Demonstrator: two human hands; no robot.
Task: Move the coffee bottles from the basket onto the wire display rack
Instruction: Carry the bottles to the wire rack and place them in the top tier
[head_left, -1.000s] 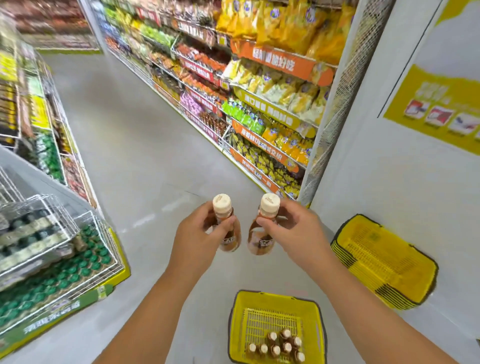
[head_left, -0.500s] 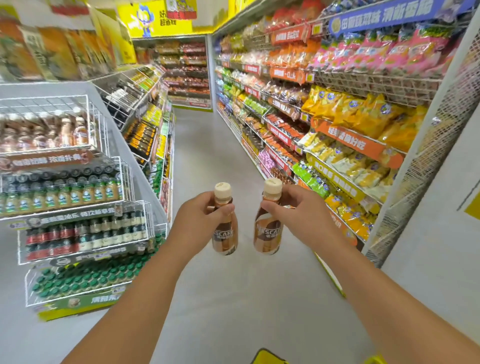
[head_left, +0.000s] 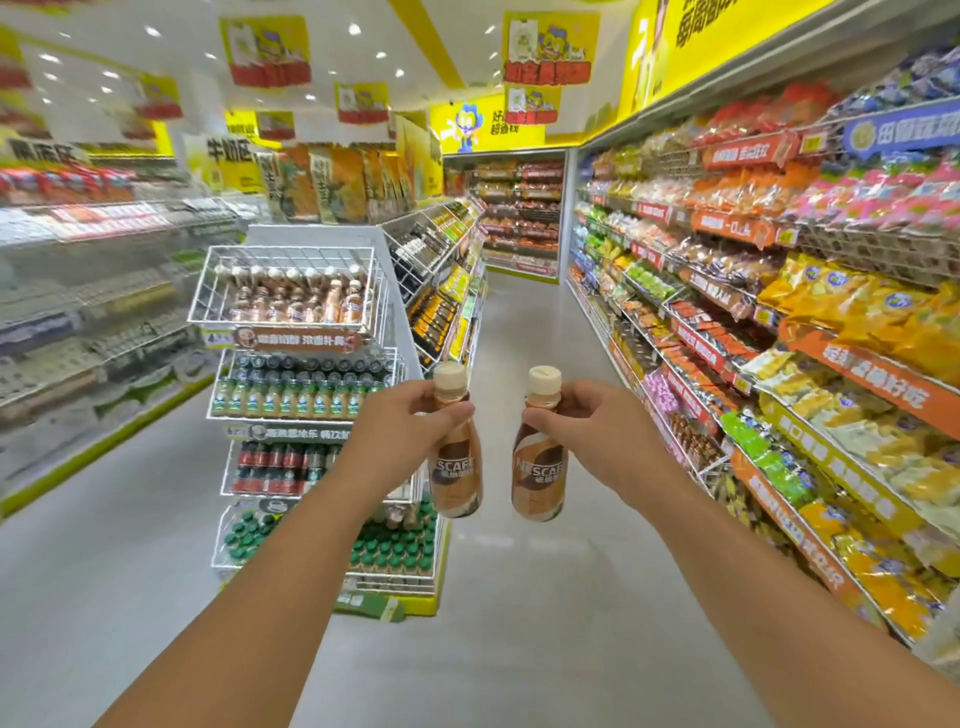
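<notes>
My left hand (head_left: 400, 423) grips one brown coffee bottle (head_left: 456, 475) by its neck, cream cap up. My right hand (head_left: 592, 423) holds a second coffee bottle (head_left: 539, 480) the same way, a little to the right. Both bottles hang upright in front of me, apart from each other. The white wire display rack (head_left: 291, 254) stands ahead on the left. Its top basket holds a row of similar coffee bottles (head_left: 296, 304). The yellow basket is out of view.
Lower tiers of the rack carry green-labelled bottles (head_left: 291, 397), dark cola bottles (head_left: 270, 462) and green-capped bottles (head_left: 395, 545). Snack shelves (head_left: 779, 364) line the right side of the aisle. Grey floor (head_left: 519, 597) runs ahead between rack and shelves.
The view has lifted from the floor and the yellow basket to the aisle and the rack. Both hands kept hold of their bottles, and the rack's top basket has come into sight.
</notes>
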